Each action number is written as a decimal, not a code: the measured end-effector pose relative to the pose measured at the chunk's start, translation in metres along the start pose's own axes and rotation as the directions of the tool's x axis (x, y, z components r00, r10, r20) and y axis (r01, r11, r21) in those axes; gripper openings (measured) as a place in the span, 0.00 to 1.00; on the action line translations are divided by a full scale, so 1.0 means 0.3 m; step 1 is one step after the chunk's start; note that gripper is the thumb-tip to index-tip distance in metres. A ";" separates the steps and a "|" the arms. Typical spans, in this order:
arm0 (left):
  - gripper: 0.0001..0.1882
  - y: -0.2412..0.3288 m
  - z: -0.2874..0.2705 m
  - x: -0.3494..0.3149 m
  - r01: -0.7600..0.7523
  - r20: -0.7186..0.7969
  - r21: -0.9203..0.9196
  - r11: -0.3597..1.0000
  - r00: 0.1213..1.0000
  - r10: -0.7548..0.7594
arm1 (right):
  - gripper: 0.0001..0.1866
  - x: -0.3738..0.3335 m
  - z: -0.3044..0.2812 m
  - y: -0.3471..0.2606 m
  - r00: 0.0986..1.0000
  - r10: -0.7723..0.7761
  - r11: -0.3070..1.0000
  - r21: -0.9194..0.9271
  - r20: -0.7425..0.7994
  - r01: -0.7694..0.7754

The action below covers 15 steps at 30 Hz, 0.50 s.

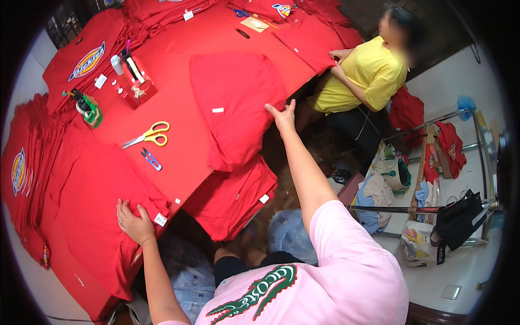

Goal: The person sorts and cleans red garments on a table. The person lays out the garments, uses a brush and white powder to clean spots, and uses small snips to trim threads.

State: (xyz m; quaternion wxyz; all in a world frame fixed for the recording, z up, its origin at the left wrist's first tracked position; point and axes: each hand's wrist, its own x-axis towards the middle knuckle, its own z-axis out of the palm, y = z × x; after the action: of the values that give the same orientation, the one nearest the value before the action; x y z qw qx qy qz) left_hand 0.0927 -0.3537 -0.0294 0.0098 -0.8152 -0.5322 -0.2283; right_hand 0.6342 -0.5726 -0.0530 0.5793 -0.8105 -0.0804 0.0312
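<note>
Garments (235,86) under left hand (135,223) and right thumb (272,110)

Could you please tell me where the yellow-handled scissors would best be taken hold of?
Probably by the finger loops of the yellow-handled scissors, coming from the right: the loops face that way, with bare red tabletop beyond, while the blades point left. The blue snips lie just below, so best avoid them.
</note>
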 end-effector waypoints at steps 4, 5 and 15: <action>0.21 -0.004 0.000 0.005 -0.001 0.005 0.021 1.000 1.000 0.001 | 0.47 -0.021 0.034 -0.035 0.984 0.144 0.988 0.044 0.107 -0.149; 0.21 -0.005 0.001 0.006 -0.004 0.004 0.021 1.000 1.000 0.004 | 0.41 -0.031 0.033 -0.041 0.968 0.195 0.968 0.126 0.159 -0.216; 0.22 -0.017 0.006 -0.002 -0.006 0.000 0.029 1.000 1.000 0.006 | 0.29 -0.247 -0.125 -0.081 0.682 0.316 0.564 0.448 0.659 -0.694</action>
State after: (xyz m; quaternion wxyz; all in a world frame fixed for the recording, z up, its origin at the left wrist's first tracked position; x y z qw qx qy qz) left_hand 0.0886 -0.3516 -0.0325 0.0225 -0.8165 -0.5331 -0.2205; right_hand 0.5644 -0.6123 -0.0209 0.7492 -0.4922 0.0334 0.4419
